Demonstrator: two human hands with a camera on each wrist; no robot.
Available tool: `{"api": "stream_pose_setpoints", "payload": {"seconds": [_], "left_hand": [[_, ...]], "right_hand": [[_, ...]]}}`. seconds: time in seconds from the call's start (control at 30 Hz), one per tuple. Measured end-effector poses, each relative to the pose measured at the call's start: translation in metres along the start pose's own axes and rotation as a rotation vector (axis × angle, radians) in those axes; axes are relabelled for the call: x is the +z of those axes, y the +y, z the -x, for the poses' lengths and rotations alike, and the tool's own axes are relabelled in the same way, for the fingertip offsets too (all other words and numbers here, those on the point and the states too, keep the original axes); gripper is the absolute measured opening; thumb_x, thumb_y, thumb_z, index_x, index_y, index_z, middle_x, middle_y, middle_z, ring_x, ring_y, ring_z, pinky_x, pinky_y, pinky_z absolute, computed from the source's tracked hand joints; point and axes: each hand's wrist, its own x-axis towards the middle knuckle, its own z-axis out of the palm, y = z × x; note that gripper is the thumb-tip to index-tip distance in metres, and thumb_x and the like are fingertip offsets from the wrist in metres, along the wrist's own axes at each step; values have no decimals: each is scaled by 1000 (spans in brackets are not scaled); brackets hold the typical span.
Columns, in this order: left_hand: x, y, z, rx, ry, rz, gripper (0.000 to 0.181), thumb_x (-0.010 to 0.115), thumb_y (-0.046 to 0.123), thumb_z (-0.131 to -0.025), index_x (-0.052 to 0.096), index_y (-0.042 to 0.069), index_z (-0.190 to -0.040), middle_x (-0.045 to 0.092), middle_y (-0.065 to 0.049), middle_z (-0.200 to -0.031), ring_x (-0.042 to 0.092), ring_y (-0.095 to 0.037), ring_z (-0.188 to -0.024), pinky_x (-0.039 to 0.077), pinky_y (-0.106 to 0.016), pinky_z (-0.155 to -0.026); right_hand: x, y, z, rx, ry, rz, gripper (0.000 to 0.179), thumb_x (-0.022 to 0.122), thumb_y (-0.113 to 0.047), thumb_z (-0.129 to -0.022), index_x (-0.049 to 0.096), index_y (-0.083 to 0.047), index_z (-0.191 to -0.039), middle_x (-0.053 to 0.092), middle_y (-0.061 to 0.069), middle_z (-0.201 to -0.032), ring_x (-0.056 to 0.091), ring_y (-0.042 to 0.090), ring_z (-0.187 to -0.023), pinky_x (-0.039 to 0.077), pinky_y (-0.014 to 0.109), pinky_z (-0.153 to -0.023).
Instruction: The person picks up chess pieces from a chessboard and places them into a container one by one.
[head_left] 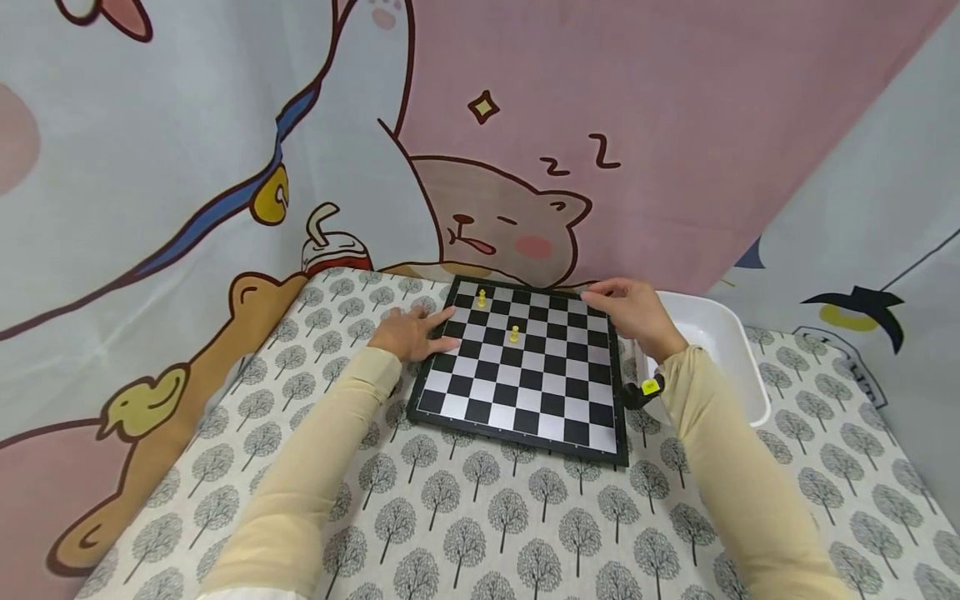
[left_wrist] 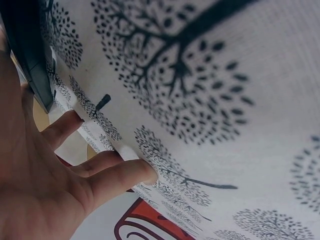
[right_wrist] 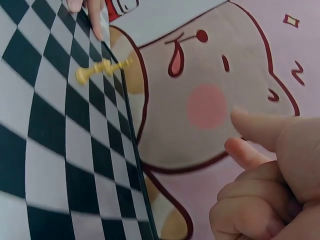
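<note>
A black-and-white chessboard (head_left: 501,414) lies at an angle on the cloth. Two yellow chess pieces (head_left: 514,334) stand on its far left part, one nearer the far edge. My left hand (head_left: 408,333) rests at the board's left edge with fingers spread, thumb and a fingertip over the rim. Its outstretched fingers (left_wrist: 120,182) show above the cloth in the left wrist view. By the far right corner hovers my right hand (head_left: 633,312). In the right wrist view its thumb and forefinger extend with a gap between them; the other fingers (right_wrist: 250,200) are bent, nothing visibly held.
Beyond the board's right side stands a white plastic tub (head_left: 738,350), partly hidden by the right forearm. A tree-print cloth (head_left: 480,517) covers the table. Behind the board hangs a cartoon-print curtain (head_left: 675,125), close to its far edge.
</note>
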Motion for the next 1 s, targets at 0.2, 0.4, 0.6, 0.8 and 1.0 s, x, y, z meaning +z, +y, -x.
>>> {"api": "stream_pose_setpoints", "payload": {"seconds": [0.2,0.4,0.6,0.8,1.0], "left_hand": [[1,0,0,-10,0,-11,81,28,85,-92,3,49,-161,18,-10,-172,24,-55,-151,43,-69,-111],[0,1,1,-3,-1,-5,81,28,84,-93,4,48,-162,19,-11,-172,24,-56,-151,39,-69,-114],[0,0,1,-1,8,-7,80,29,83,-94,5,48,-162,21,-11,-172,26,-56,-150,40,-69,-113],[1,0,1,5,4,-7,80,29,83,-94,4,49,-161,21,-11,-171,27,-55,-150,40,-68,-114],[0,-1,1,18,14,-26,80,27,83,-94,4,48,-162,21,-11,-171,28,-56,-149,41,-68,-114]], "right_hand": [[23,-6,-8,-3,-34,-44,48,75,-48,-91,68,-15,-126,54,-14,-72,26,5,-43,29,23,-42],[44,-7,-14,11,-55,-71,46,76,-46,-91,68,-19,-127,56,-13,-76,23,7,-41,28,27,-42],[59,-8,-16,34,-98,-89,48,74,-44,-93,66,-17,-132,42,-13,-58,22,9,-40,29,28,-43],[69,-7,-17,77,-128,-100,51,71,-44,-95,61,-20,-140,27,-13,-49,22,9,-43,28,28,-47],[78,-2,-19,76,-122,-150,51,73,-43,-94,61,-22,-139,32,-13,-50,22,8,-43,27,26,-47]]}}
